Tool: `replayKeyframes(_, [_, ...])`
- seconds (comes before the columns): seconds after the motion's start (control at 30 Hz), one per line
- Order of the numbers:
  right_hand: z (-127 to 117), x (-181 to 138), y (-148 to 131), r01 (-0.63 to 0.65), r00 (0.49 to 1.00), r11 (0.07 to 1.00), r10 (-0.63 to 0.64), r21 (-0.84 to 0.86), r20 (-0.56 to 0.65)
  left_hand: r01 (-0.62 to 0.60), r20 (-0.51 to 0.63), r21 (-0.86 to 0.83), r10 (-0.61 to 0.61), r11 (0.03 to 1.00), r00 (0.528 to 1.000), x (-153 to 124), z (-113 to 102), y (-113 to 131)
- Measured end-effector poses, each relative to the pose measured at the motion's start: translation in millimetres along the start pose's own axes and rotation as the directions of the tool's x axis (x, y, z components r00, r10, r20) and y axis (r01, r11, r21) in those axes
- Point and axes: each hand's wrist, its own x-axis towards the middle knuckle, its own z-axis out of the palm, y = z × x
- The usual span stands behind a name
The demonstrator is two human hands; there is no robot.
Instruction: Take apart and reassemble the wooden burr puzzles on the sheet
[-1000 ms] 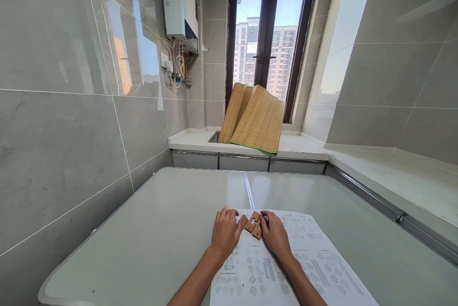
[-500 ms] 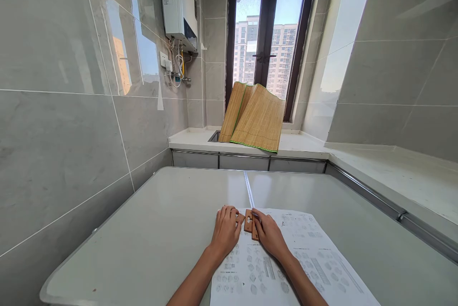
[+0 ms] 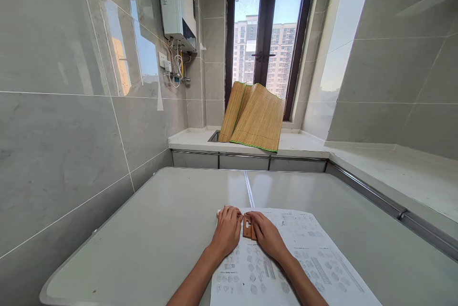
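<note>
A small flat brown wooden piece (image 3: 246, 226) with a notch cut into it stands between my hands, over the printed sheet (image 3: 257, 268). A second wooden piece (image 3: 254, 234) sits against its right side, mostly covered by my right hand (image 3: 267, 234), whose curled fingers grip it. My left hand (image 3: 227, 228) is just left of the notched piece. Its fingers are bent together, with the tips close to that piece's edge, and whatever is between them is hidden. Both wrists rest low over the paper.
The sheet, printed with small grey drawings, lies on a pale glossy table (image 3: 143, 239) with a seam strip (image 3: 248, 189). Behind, a bamboo mat (image 3: 257, 120) leans at the window above a white counter (image 3: 296, 140). A water heater (image 3: 177, 5) hangs on the left wall.
My right hand has shifted slightly down and left over the wooden pieces, covering more of the second one. The wood that showed at my left fingertips is now hidden.
</note>
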Motion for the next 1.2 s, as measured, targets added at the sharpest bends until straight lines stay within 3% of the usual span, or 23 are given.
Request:
replayKeyframes(0.2, [2.6, 0.7, 1.3, -0.010, 0.998, 0.996, 0.015, 0.085, -0.061, -0.114, 0.081, -0.097, 0.122, 0.989, 0.989, 0.1, -11.4, 15.2])
replayKeyframes(0.6, [2.1, 1.8, -1.7, -0.022, 0.976, 0.980, 0.063, 0.195, -0.208, -0.131, 0.070, -0.073, 0.136, 0.989, 0.988, 0.4, -18.9, 11.6])
replayKeyframes(0.7, [-0.2, 3.9, -4.6, -0.032, 0.961, 0.976, 0.090, 0.216, -0.263, -0.105, 0.029, -0.076, 0.108, 0.992, 0.994, 3.1, -19.7, 7.7])
replayKeyframes(0.83, [-10.0, 3.6, -9.9, -0.107, 0.955, 0.950, 0.180, 0.294, -0.234, 0.025, -0.139, -0.066, -0.034, 0.998, 0.990, 8.1, -23.2, -10.2])
replayKeyframes(0.9, [-20.6, -5.6, -11.3, -0.164, 0.958, 0.931, 0.229, 0.327, -0.174, 0.090, -0.201, -0.045, -0.097, 0.995, 0.975, 7.6, -27.2, -24.0])
replayKeyframes(1.0, [-42.8, -36.2, -9.2, -0.212, 0.966, 0.928, 0.247, 0.307, -0.080, 0.099, -0.198, -0.012, -0.099, 0.995, 0.975, 1.6, -34.9, -45.7])
replayKeyframes(1.13, [-72.8, -90.7, -0.5, -0.268, 0.950, 0.934, 0.297, 0.235, -0.099, 0.128, -0.165, 0.013, -0.124, 0.992, 0.978, -7.1, -42.1, -64.6])
replayKeyframes(1.2, [-84.1, -111.9, 5.4, -0.297, 0.925, 0.923, 0.342, 0.245, -0.166, 0.167, -0.148, -0.002, -0.165, 0.986, 0.975, -8.6, -42.7, -66.9])
